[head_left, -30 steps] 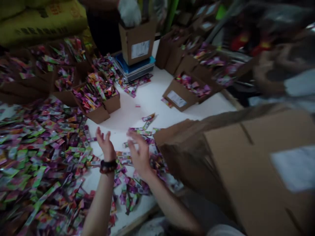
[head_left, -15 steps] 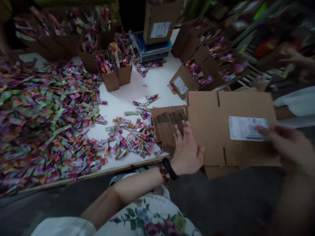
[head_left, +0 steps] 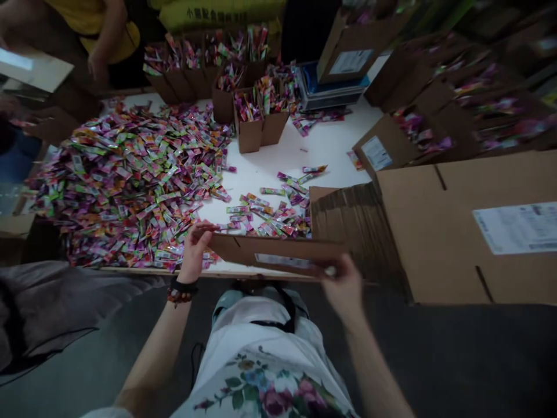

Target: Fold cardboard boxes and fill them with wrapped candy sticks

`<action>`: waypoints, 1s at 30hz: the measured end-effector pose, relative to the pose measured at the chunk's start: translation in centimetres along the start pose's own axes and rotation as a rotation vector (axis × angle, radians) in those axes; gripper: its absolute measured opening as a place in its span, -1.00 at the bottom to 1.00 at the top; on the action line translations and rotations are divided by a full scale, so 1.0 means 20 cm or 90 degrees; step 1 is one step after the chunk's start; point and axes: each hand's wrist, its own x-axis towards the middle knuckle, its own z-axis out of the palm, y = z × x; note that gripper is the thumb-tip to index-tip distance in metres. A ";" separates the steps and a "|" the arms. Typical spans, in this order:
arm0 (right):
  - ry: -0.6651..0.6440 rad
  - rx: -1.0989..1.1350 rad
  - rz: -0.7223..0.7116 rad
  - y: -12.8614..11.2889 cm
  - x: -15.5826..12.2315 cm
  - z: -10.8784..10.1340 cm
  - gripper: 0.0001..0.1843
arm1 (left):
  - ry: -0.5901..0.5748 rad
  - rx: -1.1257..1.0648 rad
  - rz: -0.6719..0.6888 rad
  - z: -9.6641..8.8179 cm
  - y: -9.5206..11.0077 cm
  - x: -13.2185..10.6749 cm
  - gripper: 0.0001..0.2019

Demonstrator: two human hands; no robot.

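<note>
- Nearest the camera, at the bottom edge: floral-print clothing (head_left: 270,389).
- Grip of the left hand (head_left: 194,251), beaded wristband (head_left: 180,292) at the wrist, closed on the left end of a flat carton blank (head_left: 261,248); grip of the right hand (head_left: 343,285) closed on its right end.
- Blank held level and almost edge-on, just over the near edge of the white surface (head_left: 278,159), not yet folded open; white label (head_left: 282,261) on its lower face, print too blurred to read.
- Change from half a second ago: then, left hand flat on the stack of flat cartons (head_left: 357,226) and right hand at the top sheet's label; now, one blank off that stack and between both hands. Judged as picked up but not yet opened.
- Top-sheet label (head_left: 517,227): lines of fine print, unreadable.
- Just beyond the blank: scattered sachets (head_left: 274,209); to the left, the large sachet heap (head_left: 126,168).
- Further back: upright small cartons (head_left: 256,119) packed with sachets; a leaning carton (head_left: 383,139), label illegible; a labelled box (head_left: 348,52) on a blue scale (head_left: 322,93).
- Farthest: yellow sack (head_left: 217,11) with dark characters, not legible; a co-worker's hand (head_left: 98,68) at upper left.
</note>
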 end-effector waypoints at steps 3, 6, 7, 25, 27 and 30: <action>-0.043 0.089 0.019 0.13 -0.07 0.25 -0.61 | 0.013 0.129 -0.064 -0.10 -0.21 -0.06 -0.68; -0.033 0.123 0.050 0.22 -0.12 0.35 -0.68 | 0.056 0.202 -0.116 -0.13 -0.32 -0.13 -0.68; -0.046 0.118 0.057 0.23 -0.13 0.38 -0.69 | 0.069 0.216 -0.117 -0.15 -0.33 -0.14 -0.67; -0.155 0.167 -0.032 -0.13 0.04 0.67 -0.77 | 0.236 0.268 -0.039 -0.38 -0.04 -0.25 -0.64; -0.075 0.147 0.041 -0.02 -0.05 0.59 -0.71 | 0.205 0.270 -0.089 -0.25 -0.12 -0.30 -0.66; 0.001 0.119 0.102 0.12 -0.10 0.60 -0.60 | 0.150 0.258 -0.124 -0.04 -0.29 -0.29 -0.68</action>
